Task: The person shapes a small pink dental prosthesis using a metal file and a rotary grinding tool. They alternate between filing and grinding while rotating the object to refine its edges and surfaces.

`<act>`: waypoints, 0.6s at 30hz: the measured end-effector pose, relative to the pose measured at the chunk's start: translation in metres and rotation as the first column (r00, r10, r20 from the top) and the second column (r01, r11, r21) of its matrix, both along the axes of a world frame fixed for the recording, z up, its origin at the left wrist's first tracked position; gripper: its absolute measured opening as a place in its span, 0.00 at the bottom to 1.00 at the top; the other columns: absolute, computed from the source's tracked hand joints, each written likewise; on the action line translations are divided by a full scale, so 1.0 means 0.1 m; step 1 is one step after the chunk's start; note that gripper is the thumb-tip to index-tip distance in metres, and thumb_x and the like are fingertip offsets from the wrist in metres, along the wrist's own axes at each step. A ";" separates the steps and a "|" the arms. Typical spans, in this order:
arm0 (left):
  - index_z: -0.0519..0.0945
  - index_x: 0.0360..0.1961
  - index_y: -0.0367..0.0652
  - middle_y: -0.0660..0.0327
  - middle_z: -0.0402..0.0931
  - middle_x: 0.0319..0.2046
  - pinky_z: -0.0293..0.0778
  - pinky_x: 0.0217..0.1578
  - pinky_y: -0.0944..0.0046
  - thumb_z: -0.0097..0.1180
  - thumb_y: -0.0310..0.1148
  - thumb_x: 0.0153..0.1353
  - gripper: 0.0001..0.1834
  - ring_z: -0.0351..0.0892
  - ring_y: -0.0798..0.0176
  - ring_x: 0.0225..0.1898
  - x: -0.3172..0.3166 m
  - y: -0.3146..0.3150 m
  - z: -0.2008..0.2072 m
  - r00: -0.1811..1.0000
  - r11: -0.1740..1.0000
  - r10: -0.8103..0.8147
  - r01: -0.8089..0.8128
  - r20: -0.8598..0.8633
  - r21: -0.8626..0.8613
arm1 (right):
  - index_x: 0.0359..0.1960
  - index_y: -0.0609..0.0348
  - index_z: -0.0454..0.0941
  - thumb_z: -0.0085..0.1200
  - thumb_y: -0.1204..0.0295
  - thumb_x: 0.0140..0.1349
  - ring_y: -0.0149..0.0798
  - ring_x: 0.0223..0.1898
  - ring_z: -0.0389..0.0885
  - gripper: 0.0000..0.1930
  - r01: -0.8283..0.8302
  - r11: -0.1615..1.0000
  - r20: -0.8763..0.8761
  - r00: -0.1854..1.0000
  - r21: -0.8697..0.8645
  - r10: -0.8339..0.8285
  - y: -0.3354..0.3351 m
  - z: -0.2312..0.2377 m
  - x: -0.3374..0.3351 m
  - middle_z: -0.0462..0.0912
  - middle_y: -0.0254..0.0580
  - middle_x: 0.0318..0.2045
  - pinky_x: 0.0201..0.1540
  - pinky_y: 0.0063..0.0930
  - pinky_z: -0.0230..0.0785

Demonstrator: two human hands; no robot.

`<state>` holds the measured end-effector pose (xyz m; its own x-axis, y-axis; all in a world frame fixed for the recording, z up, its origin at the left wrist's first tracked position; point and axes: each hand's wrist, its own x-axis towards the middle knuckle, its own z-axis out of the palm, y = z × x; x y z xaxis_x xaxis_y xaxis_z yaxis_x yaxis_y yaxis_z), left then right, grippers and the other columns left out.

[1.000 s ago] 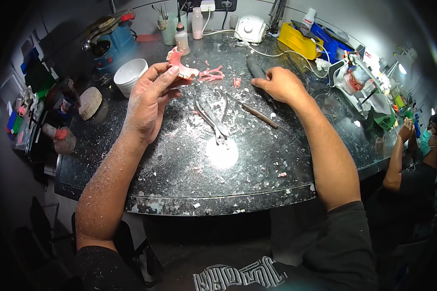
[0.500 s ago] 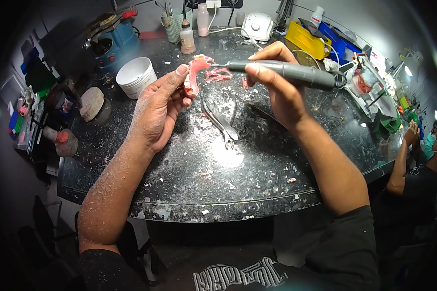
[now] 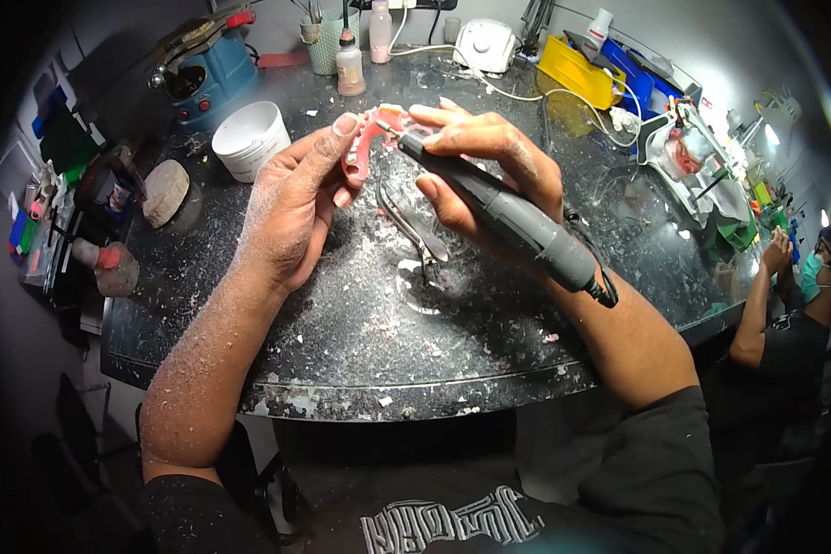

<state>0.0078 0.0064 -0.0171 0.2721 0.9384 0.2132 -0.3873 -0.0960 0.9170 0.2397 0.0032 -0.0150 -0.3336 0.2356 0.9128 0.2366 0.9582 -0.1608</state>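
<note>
My left hand grips a pink, horseshoe-shaped denture between thumb and fingers; pale teeth show along its edge. Dust coats this hand and forearm. In my right hand is a dark grey rotary handpiece, slanting from lower right to upper left. Its thin bur reaches the inner side of the denture's curve; whether it touches, I cannot tell. My right fingertips rest close to the denture's far right end. Metal pliers lie on the dusty black bench below the hands.
A white tub stands left of the denture, with a plaster block and a blue machine beyond. Behind are a dropper bottle, a white control box with a cable, and a yellow bin. Another person sits far right.
The handpiece has swung from nearly level to a steep slant, its rear end now lower and nearer me. My right hand has moved left, closer to the denture, which is tilted differently.
</note>
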 end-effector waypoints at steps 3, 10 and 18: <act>0.88 0.47 0.42 0.70 0.80 0.32 0.67 0.32 0.77 0.61 0.44 0.77 0.16 0.74 0.79 0.33 0.03 -0.03 -0.03 1.000 1.000 0.021 -0.020 -0.012 0.009 | 0.50 0.61 0.82 0.75 0.77 0.57 0.52 0.56 0.89 0.19 0.006 1.000 -0.010 1.000 0.022 -0.006 0.02 -0.02 0.01 0.89 0.51 0.48 0.66 0.50 0.77; 0.86 0.53 0.40 0.73 0.79 0.34 0.63 0.31 0.78 0.60 0.46 0.78 0.19 0.71 0.81 0.33 -0.02 0.00 -0.01 0.999 1.000 -0.013 0.014 -0.033 0.025 | 0.51 0.63 0.81 0.74 0.79 0.59 0.56 0.56 0.89 0.19 -0.018 0.999 0.019 1.000 0.045 0.017 0.04 0.04 0.00 0.89 0.51 0.45 0.68 0.57 0.74; 0.88 0.46 0.41 0.72 0.75 0.29 0.62 0.29 0.78 0.60 0.47 0.78 0.19 0.68 0.80 0.30 0.04 -0.04 0.02 0.996 0.998 0.061 -0.061 -0.066 0.003 | 0.51 0.64 0.81 0.75 0.79 0.58 0.57 0.56 0.89 0.21 0.019 0.997 0.074 0.997 0.076 -0.024 0.04 -0.04 0.02 0.89 0.50 0.47 0.66 0.56 0.75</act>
